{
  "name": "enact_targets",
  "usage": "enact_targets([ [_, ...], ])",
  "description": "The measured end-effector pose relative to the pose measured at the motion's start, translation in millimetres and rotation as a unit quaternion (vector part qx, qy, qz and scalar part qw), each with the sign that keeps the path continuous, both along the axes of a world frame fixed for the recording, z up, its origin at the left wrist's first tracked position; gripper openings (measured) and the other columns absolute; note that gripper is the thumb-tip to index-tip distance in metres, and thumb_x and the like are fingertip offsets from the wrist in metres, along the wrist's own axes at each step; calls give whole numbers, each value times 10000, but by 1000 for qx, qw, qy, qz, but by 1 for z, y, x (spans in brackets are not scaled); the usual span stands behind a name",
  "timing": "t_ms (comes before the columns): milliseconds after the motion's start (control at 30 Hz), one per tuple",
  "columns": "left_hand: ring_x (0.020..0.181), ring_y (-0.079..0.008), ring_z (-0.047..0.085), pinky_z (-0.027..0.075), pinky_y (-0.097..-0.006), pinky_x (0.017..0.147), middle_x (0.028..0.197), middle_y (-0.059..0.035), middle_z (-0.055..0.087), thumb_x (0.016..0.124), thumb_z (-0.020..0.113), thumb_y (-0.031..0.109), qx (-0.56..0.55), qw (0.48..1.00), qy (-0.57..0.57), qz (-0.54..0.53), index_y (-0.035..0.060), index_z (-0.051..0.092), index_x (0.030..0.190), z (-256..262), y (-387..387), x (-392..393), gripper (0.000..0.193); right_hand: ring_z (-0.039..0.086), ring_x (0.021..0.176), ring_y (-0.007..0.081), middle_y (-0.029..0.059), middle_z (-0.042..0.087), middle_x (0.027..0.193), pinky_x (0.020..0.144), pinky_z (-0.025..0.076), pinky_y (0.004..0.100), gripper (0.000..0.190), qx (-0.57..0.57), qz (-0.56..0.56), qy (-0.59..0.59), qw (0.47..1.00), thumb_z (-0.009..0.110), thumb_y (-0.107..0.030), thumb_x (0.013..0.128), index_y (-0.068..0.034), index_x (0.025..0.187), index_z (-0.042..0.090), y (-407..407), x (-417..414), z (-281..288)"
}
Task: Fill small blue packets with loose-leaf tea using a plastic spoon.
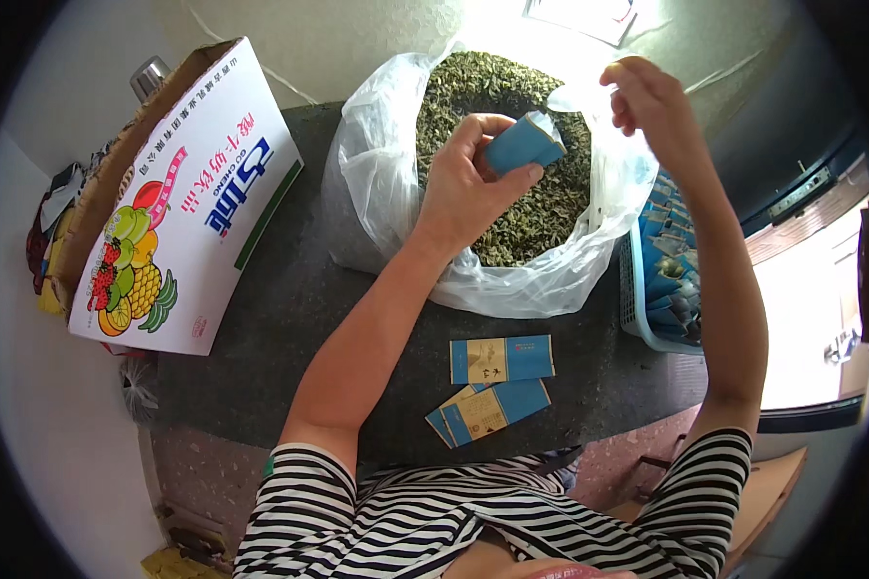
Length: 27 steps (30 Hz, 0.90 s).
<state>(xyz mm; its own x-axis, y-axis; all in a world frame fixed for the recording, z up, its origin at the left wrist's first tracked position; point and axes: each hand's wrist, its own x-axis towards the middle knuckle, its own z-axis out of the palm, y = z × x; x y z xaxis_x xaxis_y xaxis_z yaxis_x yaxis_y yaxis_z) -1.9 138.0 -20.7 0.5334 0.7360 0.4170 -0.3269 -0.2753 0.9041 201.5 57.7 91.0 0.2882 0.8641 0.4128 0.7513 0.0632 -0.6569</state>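
Observation:
In the head view, my left hand (471,184) grips a small blue paper packet (523,148) with a clear plastic lining at its mouth. It is held over a large clear plastic bag (376,166) of dried green leaves (521,235). My right hand (634,101) is raised at the bag's upper right, fingers bent, beside a whitish translucent piece (566,98); glare hides whether the fingers pinch it. Nearer my body, a flat blue-and-tan packet (502,360) lies on the dark table (311,289), with overlapping similar packets (496,411) just below.
A light-blue plastic basket (631,289) of blue packets stands to the right, partly behind my right forearm. On the left is a printed cardboard box (188,210), with a metal cup (149,77) behind it. Printed paper (586,16) lies at the far side.

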Motion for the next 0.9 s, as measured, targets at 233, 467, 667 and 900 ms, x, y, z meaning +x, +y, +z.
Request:
enact_targets([
  [233, 938, -105, 598, 505, -251, 817, 1036, -54, 612, 791, 785, 55, -7, 998, -41, -52, 17, 545, 1216, -2, 3, 0, 490, 640, 757, 209, 82, 653, 811, 670, 493, 345, 150, -30, 116, -93, 988, 638, -247, 825, -114, 891, 664, 68, 2, -86],
  [467, 870, -84, 597, 520, -249, 761, 989, -51, 612, 781, 794, 71, 6, 997, -78, -22, 32, 552, 1181, -9, 9, 0, 469, 652, 751, 126, 48, 708, 837, 668, 529, 313, 299, -151, 153, 25, 976, 723, -309, 806, -43, 942, 732, 82, -30, -89],
  [667, 860, -83, 606, 523, -244, 754, 1009, -59, 629, 784, 794, 73, -13, 997, -71, -23, 25, 554, 1187, -10, 11, 4, 471, 637, 851, 122, 38, 661, 935, 772, 523, 246, 264, -148, 159, 260, 941, 578, -246, 944, -55, 1106, 662, 72, 6, -76],
  [900, 834, -85, 609, 522, -242, 731, 988, -63, 633, 774, 801, 107, -2, 1000, -30, -2, 14, 560, 1187, -11, 12, 6, 487, 594, 773, 87, 26, 632, 880, 684, 506, 249, 270, -133, 83, 294, 943, 493, -273, 1032, -60, 1120, 634, 23, 13, -8],
])
